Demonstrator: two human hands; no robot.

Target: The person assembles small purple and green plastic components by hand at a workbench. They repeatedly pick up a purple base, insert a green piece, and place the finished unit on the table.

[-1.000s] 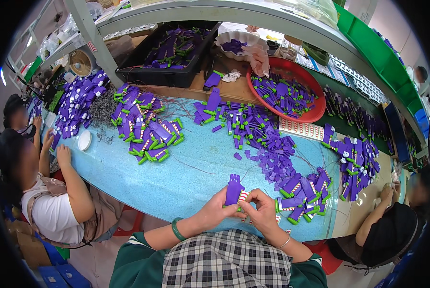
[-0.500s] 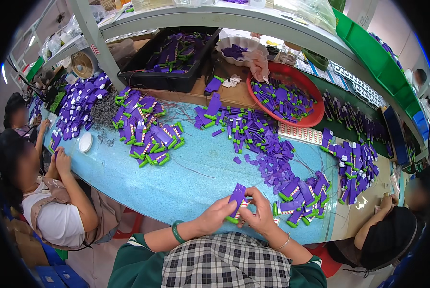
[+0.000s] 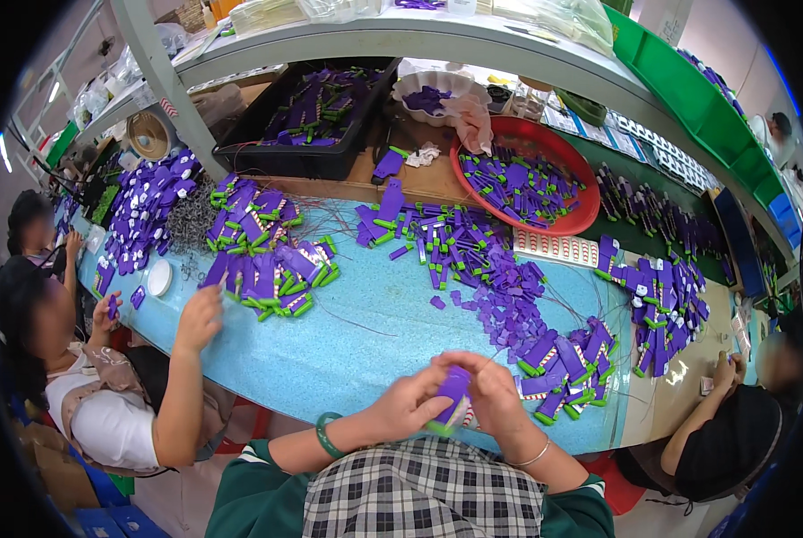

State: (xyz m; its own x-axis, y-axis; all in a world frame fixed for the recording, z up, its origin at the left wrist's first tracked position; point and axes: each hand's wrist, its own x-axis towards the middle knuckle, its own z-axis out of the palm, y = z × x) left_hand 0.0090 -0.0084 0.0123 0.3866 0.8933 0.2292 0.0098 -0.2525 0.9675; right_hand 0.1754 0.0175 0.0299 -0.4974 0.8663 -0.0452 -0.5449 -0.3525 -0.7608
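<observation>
Head view: the left hand [image 3: 405,408] has its grip closed on a purple-and-green piece [image 3: 455,386], which lies well apart from the red basin [image 3: 570,158], on the basin's near side. The right hand [image 3: 500,405] is at the piece's upper right side; whether its grip pinches the piece cannot be told. On the blue desk [image 3: 374,309], small purple parts [image 3: 507,309] spread just in front of the basin; left of the basin stands a black tray [image 3: 285,163].
</observation>
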